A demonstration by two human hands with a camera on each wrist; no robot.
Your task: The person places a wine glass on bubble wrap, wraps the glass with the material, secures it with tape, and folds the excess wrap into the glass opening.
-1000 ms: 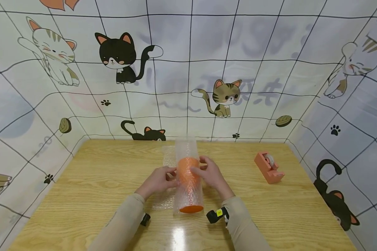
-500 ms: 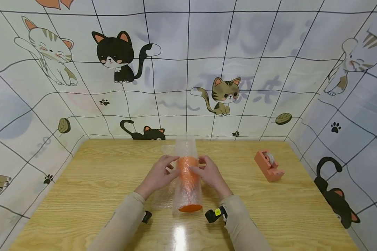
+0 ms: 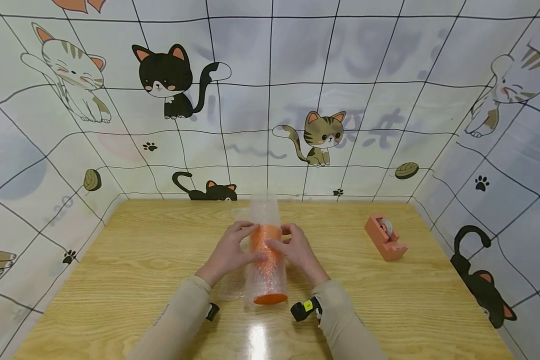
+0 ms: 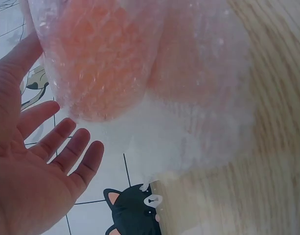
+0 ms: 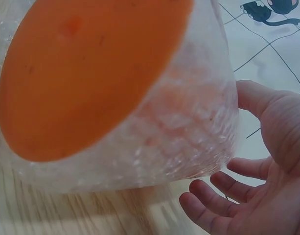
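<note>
An orange cylinder (image 3: pixel 270 299) lies lengthwise inside a sleeve of clear bubble wrap (image 3: pixel 264 212) mid-table. Its flat orange end (image 5: pixel 91 78) fills much of the right wrist view. From the left, my left hand (image 3: pixel 229 252) reaches onto the roll, thumb over its top and index finger near the far part. Its other fingers (image 4: pixel 71 147) spread loosely beside the wrap in the left wrist view. On the opposite side my right hand (image 3: pixel 299 250) rests its thumb on the roll; its fingers (image 5: pixel 208 203) extend loosely along the lower edge. Loose wrap (image 4: pixel 189 137) trails to the left.
A pink tape dispenser (image 3: pixel 385 237) with a roll of tape stands at the right of the wooden table (image 3: pixel 162 225). Cat-printed cloth (image 3: pixel 243 110) encloses the back and both sides of the table.
My left hand has shifted up and onto the roll, its thumb now over the top. The wrapped cylinder has turned or slid slightly left, and my right hand has moved left with it.
</note>
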